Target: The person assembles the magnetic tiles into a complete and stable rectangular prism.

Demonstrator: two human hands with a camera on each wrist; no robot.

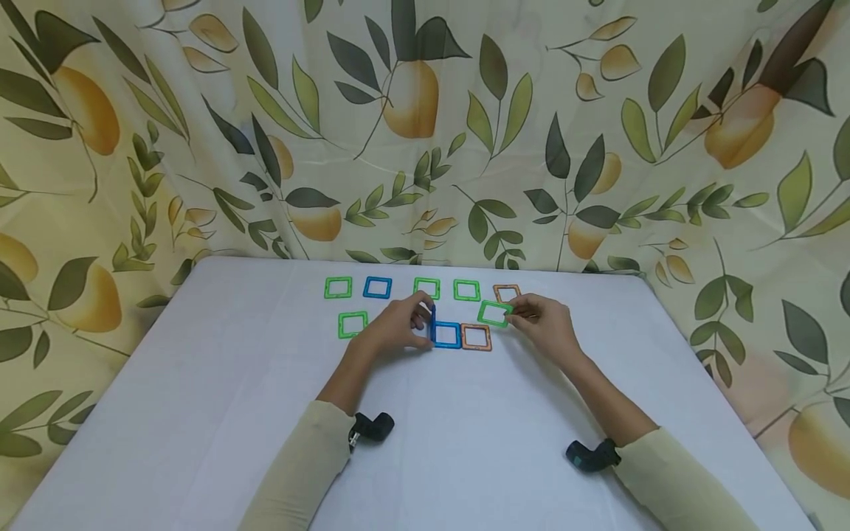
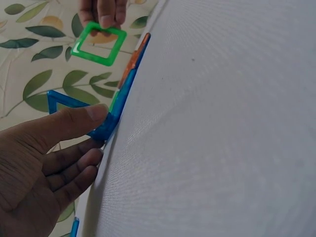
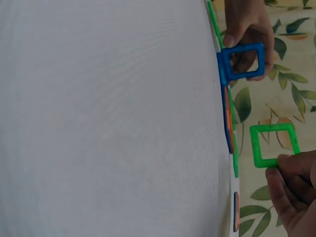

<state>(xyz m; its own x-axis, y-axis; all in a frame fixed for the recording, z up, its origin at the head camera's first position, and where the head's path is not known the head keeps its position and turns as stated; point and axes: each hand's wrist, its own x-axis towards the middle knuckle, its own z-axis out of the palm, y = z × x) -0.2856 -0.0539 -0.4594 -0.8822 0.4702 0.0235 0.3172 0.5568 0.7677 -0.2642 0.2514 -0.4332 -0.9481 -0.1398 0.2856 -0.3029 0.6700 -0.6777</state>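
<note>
My left hand (image 1: 395, 324) holds a blue square magnetic tile (image 3: 244, 48) between thumb and fingers. That tile stands upright along the left edge of a flat blue square tile (image 1: 447, 346). Joined side by side to the flat blue one is an orange square tile (image 1: 476, 348) on the table. My right hand (image 1: 547, 324) pinches a green square tile (image 3: 256, 145) by one edge. In the left wrist view this green tile (image 2: 91, 58) hangs in the air, apart from the blue and orange tiles.
Along the back of the white table (image 1: 199, 383) lie a green tile (image 1: 338, 296), a blue tile (image 1: 377, 296), two more green tiles and an orange tile (image 1: 507, 287). Another green tile (image 1: 353, 336) lies left of my left hand. A fruit-patterned curtain (image 1: 425, 177) hangs behind.
</note>
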